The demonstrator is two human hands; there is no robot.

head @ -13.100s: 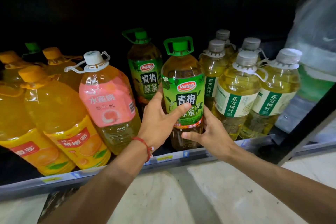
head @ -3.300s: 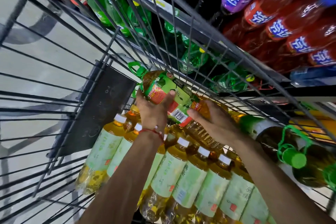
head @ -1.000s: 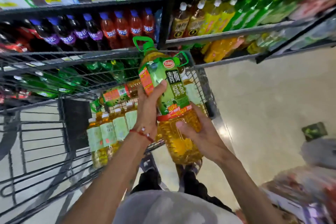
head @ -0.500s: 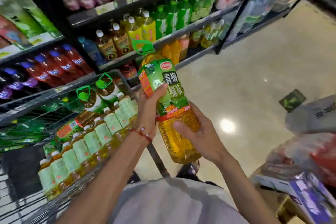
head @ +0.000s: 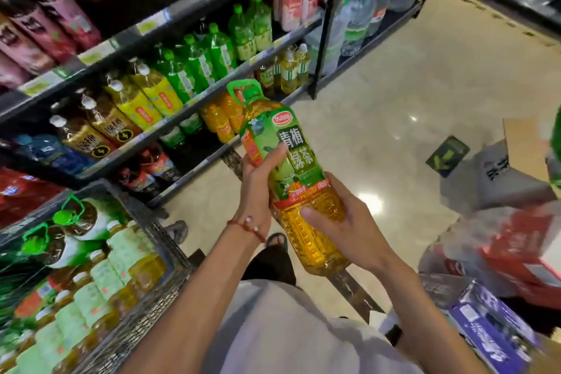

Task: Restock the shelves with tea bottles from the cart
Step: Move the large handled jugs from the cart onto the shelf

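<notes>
I hold a large green-labelled tea bottle (head: pixel 299 173) with a green handle cap, tilted in front of my chest over the aisle floor. My left hand (head: pixel 258 188) grips its label from the left, a red string bracelet on the wrist. My right hand (head: pixel 340 218) curls under the amber lower body. The wire cart (head: pixel 158 252) stands at lower left, packed with several pale-labelled tea bottles (head: pixel 100 282) and two more green-capped big bottles (head: pixel 73 222). The shelves (head: pixel 170 118) run along the left, full of drinks.
Green, yellow and brown drink bottles fill the middle shelf, orange bottles (head: pixel 221 118) and pale tea bottles (head: pixel 291 70) the bottom shelf. Boxes and shrink-wrapped packs (head: pixel 501 252) lie on the floor at right. A green floor sticker (head: pixel 447 155) marks the shiny tiled aisle.
My view has swung right, away from the cart and along the shelves. The bottle stays in both hands, carried out over the aisle floor; the cart now sits at lower left.
</notes>
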